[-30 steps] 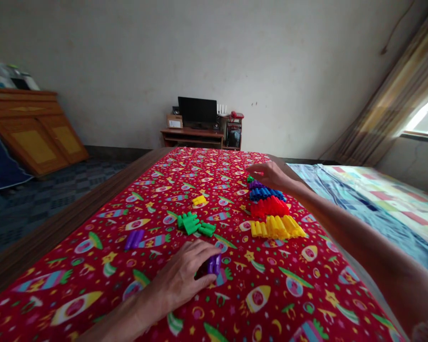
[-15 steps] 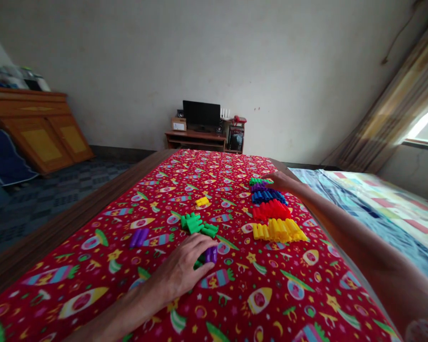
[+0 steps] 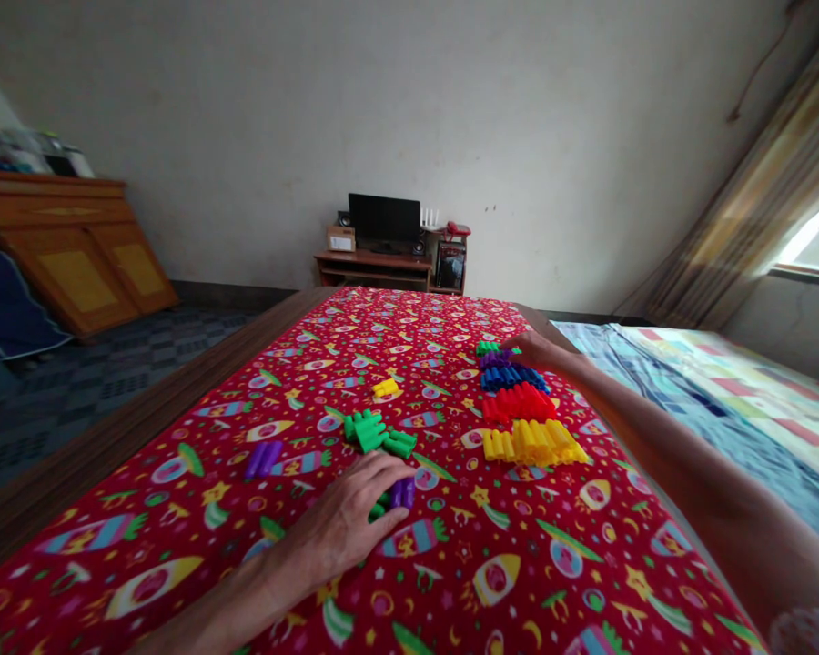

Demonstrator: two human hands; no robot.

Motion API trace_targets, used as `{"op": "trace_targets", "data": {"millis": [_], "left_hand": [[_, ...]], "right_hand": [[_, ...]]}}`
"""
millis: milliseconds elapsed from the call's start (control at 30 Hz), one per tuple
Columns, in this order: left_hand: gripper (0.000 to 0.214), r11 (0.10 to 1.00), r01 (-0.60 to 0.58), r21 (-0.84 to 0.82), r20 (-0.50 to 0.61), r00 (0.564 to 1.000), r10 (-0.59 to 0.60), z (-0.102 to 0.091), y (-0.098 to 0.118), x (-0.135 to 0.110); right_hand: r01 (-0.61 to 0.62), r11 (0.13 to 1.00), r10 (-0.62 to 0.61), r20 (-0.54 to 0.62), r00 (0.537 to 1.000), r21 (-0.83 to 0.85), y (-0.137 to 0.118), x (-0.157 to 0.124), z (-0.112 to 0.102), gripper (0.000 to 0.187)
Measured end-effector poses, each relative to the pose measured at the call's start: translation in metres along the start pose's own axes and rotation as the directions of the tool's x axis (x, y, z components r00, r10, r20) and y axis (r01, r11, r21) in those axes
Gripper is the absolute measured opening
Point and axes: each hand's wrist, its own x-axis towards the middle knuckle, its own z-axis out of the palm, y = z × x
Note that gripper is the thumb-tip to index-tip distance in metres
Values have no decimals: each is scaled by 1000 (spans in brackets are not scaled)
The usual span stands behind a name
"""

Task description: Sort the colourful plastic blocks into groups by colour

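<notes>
My left hand (image 3: 358, 505) rests on the cloth, fingers curled around a purple ribbed plastic building block (image 3: 402, 493), with some green showing under the palm. Just beyond it lie loose green blocks (image 3: 367, 431). A purple block (image 3: 263, 459) lies to the left, a small yellow one (image 3: 386, 388) farther back. On the right, my right hand (image 3: 536, 349) reaches to the far end of the sorted rows, its fingers bent down at purple blocks (image 3: 495, 360) beside green ones (image 3: 488, 347); its fingertips are partly hidden. Nearer come blue (image 3: 511, 377), red (image 3: 520, 403) and yellow rows (image 3: 536, 442).
A red patterned cloth (image 3: 450, 582) covers the table. To the right is a bed (image 3: 710, 391) with a pale blue and checked cover. A desk with a monitor (image 3: 384, 218) stands against the back wall; a wooden cabinet (image 3: 75, 255) is at the left.
My right hand has shifted slightly left and nearer, over the purple blocks at the far row. My left hand has hardly moved and keeps its curl around the purple block.
</notes>
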Motion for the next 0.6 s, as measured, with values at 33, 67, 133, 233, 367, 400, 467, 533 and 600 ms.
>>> {"op": "trace_targets", "data": {"millis": [33,67,133,233,367,400,467,533,600], "left_hand": [[34,1000,-2,0,2,1000,2,0,-1,0],[33,1000,-3,0,3,1000,3,1,-1,-1],[32,1000,-2,4,-2,1000,2,1,-2,-1],[32,1000,4,5,-2,1000,-4,1,0,-1],[32,1000,2,9,-5,1000,-2,-1,3,0],[32,1000,2,12,-5,1000,-2,-1,3,0],[33,1000,0,15,1,1000,0,-2,3,0],[33,1000,-5,17,6,1000,5,-1,2,0],[32,1000,-10,20,6,1000,10,0,1,0]], "right_hand": [[0,1000,-1,22,1000,14,0,-1,0,27],[-1,1000,0,40,999,28,-1,-1,-1,30],[-10,999,8,52,999,45,-3,-3,-1,33],[-40,999,39,55,998,30,-6,-4,-1,35],[-64,998,64,59,996,-4,-9,-4,0,32],[-61,998,61,57,996,-6,-9,-4,0,32],[-53,999,53,52,997,-8,-9,-4,0,33],[-44,999,45,41,998,-16,-9,-5,0,32],[-42,999,43,35,998,-28,-10,-6,0,29]]}}
